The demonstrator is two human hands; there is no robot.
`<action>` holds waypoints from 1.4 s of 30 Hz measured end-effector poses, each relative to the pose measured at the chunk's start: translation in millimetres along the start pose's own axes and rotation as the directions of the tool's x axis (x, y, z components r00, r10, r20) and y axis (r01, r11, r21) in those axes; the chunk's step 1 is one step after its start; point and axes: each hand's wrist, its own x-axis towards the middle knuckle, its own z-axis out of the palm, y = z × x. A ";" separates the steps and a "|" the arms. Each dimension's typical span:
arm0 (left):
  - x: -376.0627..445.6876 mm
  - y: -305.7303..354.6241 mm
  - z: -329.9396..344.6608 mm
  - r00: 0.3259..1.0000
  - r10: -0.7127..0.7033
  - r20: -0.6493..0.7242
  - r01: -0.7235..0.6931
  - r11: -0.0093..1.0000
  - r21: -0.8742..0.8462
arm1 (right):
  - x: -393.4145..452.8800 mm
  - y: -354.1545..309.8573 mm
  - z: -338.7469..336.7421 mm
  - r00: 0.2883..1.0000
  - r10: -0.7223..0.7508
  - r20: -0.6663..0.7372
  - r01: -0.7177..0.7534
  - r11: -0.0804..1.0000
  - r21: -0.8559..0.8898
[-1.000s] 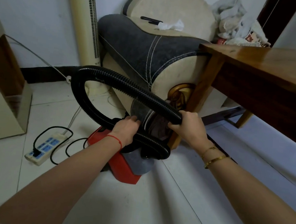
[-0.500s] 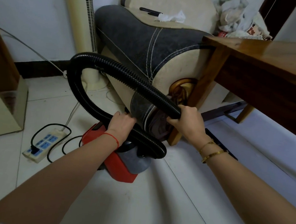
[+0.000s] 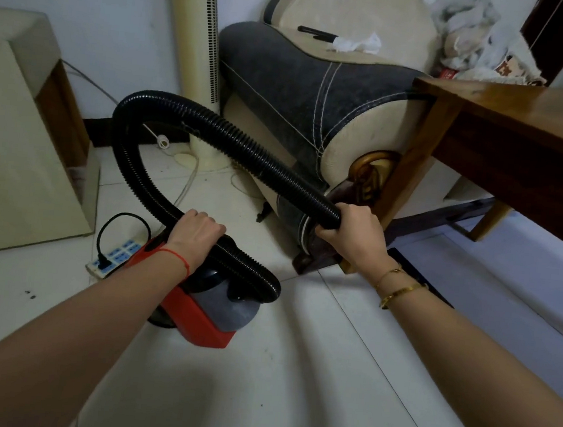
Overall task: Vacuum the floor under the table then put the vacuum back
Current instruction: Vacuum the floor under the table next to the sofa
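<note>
Gripping black hose (image 3: 245,148): left hand (image 3: 195,232) low over vacuum (image 3: 215,313), right hand (image 3: 357,234) higher.

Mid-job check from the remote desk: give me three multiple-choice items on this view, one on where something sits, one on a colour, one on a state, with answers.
1. Where does the power strip lie?
A. on the table
B. on the floor left of the vacuum
C. on the armchair seat

2. What colour is the vacuum body?
A. red and grey
B. all yellow
C. all green

3. What are the hands doing?
A. both hang free
B. only the right holds something
C. both grip the black hose

Answers:
1. B: the strip sits on the white tiles by the vacuum's left side, a black plug in it.
2. A: a red shell with a grey section shows below the hose.
3. C: the left hand curls over the hose near the vacuum, the right hand wraps the hose's other end beside the table leg.
</note>
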 end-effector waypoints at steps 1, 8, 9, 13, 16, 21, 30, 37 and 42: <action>-5.3 -3.7 0.2 1.000 0.002 0.006 -0.002 1.000 0.007 | -1.0 -4.5 1.5 1.000 -0.006 0.004 0.006 1.000 -0.001; -23.0 -7.3 -14.9 0.999 0.053 -0.006 -0.053 0.998 0.019 | -5.9 -31.4 9.7 1.000 -0.014 0.013 0.014 0.999 -0.030; -25.6 -6.3 -20.1 0.997 0.076 -0.008 -0.076 0.997 0.022 | -6.7 -32.8 10.3 1.000 -0.012 0.018 0.012 1.000 -0.029; -44.9 3.5 -54.1 0.985 0.172 0.013 -0.172 0.985 0.027 | -10.6 -32.8 9.0 1.000 0.003 0.022 -0.002 1.000 -0.023; -64.8 14.8 -81.0 0.972 0.233 -0.034 -0.234 0.972 -0.029 | -13.7 -32.8 5.7 1.000 0.015 0.027 -0.014 0.999 -0.037; -88.9 36.7 -135.3 0.878 0.347 -0.331 -0.378 0.925 -0.034 | -18.1 -36.4 3.1 0.999 0.038 0.022 -0.037 0.998 -0.053; -52.7 60.1 -185.9 0.849 0.364 -0.383 -0.304 0.930 0.208 | -23.8 -31.5 -1.1 0.999 0.033 -0.008 -0.033 0.996 -0.081; -22.9 85.9 -193.9 0.991 0.116 -0.066 -0.101 0.974 0.203 | -26.2 -14.7 -3.2 1.000 -0.023 -0.015 0.021 0.993 -0.112; -4.1 97.3 -190.1 0.981 0.189 0.036 -0.192 0.971 0.143 | -32.1 19.6 8.9 0.994 -0.099 -0.040 0.095 0.992 -0.087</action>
